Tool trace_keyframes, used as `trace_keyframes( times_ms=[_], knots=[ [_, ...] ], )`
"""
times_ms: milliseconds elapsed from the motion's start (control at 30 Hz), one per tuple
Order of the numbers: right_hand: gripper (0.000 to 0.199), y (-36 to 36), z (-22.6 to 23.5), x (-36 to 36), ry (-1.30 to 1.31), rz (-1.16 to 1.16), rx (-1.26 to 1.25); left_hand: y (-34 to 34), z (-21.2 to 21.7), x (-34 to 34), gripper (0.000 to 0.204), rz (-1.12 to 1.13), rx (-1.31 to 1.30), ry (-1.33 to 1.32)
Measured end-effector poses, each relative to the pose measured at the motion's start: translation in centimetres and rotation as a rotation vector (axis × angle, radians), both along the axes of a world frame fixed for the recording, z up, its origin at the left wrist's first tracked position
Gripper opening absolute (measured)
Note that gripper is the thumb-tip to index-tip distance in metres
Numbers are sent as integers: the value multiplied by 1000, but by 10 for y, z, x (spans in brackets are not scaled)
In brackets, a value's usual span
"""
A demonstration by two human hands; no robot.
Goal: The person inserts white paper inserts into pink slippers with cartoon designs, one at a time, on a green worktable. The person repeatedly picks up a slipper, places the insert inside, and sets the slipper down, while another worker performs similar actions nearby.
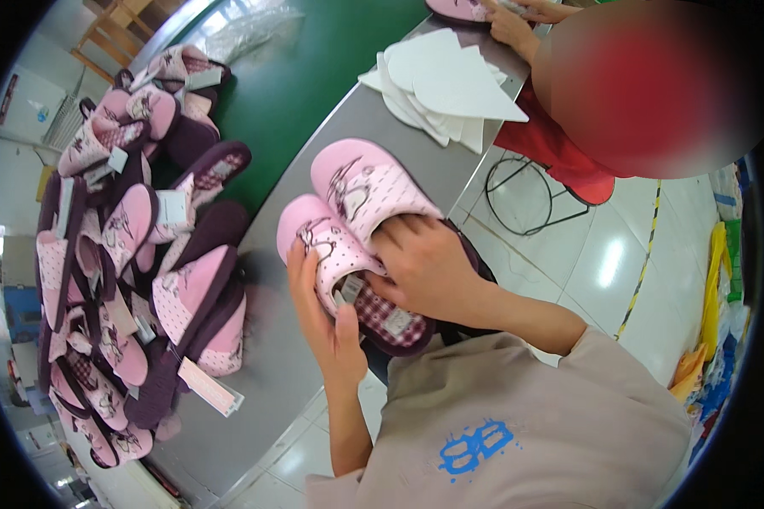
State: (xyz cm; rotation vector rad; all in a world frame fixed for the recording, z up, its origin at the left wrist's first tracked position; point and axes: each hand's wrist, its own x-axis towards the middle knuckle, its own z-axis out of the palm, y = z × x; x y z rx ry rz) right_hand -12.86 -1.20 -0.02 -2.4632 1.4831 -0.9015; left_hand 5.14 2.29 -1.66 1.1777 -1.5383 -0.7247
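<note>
A pair of pink slippers with dark purple soles is held side by side in front of my body, toes pointing away. My left hand [324, 327] wraps the outer side of the left slipper [301, 222], its thumb by the opening. Inside that slipper show a checked insole and a pale label. My right hand [429, 267] grips at the openings, several fingers reaching into the right slipper [356, 174] and the thumb at the left one. Those fingertips are hidden inside. Both uppers carry a dark line drawing and small dots.
Tagged pink and purple slippers [127, 229] are heaped at the left. White toe-shaped sheets [450, 81] lie fanned on the grey metal ledge [301, 191], beside a green surface [293, 85] bearing clear plastic. Another person's hands [514, 25] hold a slipper at upper right, near a round-framed stool [518, 204].
</note>
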Motion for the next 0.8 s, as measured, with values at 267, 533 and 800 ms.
trace_keyframes(
  times_ms=[267, 533, 800],
  knots=[
    [20, -113, 33, -17, 18, 7, -161, 63, 4, 40, 51, 252, -30, -67],
    [32, -344, 94, -112, 382, -545, -498, 103, -27, 63, 37, 460, 7, -312],
    [44, -302, 21, 47, -88, 460, 67, 93, -51, 51, 25, 772, 49, -617]
  ],
)
